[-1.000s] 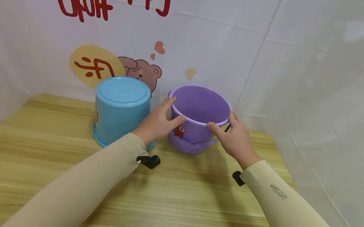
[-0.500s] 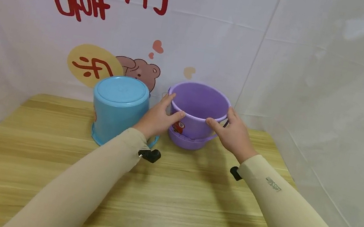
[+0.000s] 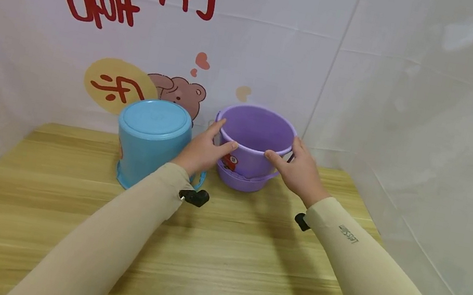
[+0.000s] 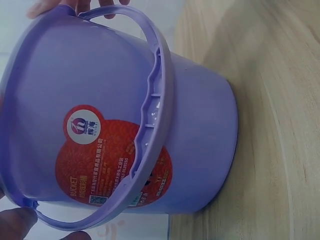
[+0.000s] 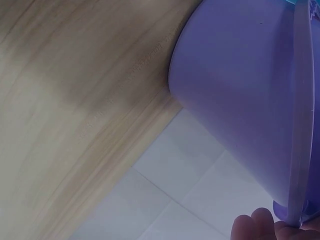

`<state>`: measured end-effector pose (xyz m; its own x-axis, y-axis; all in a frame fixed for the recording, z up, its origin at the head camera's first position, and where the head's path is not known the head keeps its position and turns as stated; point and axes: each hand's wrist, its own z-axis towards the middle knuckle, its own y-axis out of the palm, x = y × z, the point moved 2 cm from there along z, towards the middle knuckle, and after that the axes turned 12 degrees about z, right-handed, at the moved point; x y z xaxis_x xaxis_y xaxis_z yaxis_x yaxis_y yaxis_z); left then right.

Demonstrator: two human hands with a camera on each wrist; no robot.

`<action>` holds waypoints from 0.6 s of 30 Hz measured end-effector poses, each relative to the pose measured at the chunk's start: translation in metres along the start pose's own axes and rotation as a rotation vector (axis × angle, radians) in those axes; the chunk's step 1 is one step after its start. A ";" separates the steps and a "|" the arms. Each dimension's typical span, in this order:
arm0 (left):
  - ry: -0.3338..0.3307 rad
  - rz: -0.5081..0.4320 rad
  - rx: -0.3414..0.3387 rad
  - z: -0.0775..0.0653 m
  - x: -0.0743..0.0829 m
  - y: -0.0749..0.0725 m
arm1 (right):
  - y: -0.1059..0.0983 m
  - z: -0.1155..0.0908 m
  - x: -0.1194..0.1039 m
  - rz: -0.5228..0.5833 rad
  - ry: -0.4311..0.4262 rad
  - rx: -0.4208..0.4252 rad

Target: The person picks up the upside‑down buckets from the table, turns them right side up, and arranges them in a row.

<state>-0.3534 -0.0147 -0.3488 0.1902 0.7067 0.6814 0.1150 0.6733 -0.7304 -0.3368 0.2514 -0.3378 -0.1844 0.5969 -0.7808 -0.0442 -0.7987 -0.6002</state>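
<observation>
A purple bucket (image 3: 254,164) stands upright on the wooden table, its mouth facing up. My left hand (image 3: 203,153) grips the rim on the left, thumb in front. On the opposite side my right hand (image 3: 301,176) holds the rim in the same way. In the left wrist view, the bucket's handle (image 4: 167,90) hangs down across the front, over a red sticker (image 4: 75,170). The right wrist view shows the bucket's side (image 5: 235,90) and a few right fingertips near the rim. Beside my left hand, a light blue bucket (image 3: 145,152) sits upside down.
The wooden table (image 3: 215,270) runs back to a white wall sheet (image 3: 271,58) with red lettering and a bear print. Another pale sheet (image 3: 444,152) closes off the right side. The blue bucket's handle (image 3: 201,180) lies close to the purple bucket.
Both hands have shifted the purple bucket slightly back towards the wall, keeping their hold on its rim. The blue bucket stays in place; the head view has turned a little.
</observation>
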 end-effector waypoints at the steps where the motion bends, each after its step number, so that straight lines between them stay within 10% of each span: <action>1: -0.002 0.001 -0.003 0.000 0.000 0.000 | 0.000 0.000 0.000 0.002 0.000 -0.001; 18: -0.015 -0.006 -0.020 0.004 -0.001 -0.002 | 0.003 0.007 0.000 0.020 -0.013 -0.005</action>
<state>-0.3575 -0.0159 -0.3484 0.1746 0.7061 0.6863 0.1361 0.6730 -0.7270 -0.3435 0.2489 -0.3387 -0.1975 0.5802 -0.7902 -0.0354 -0.8097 -0.5857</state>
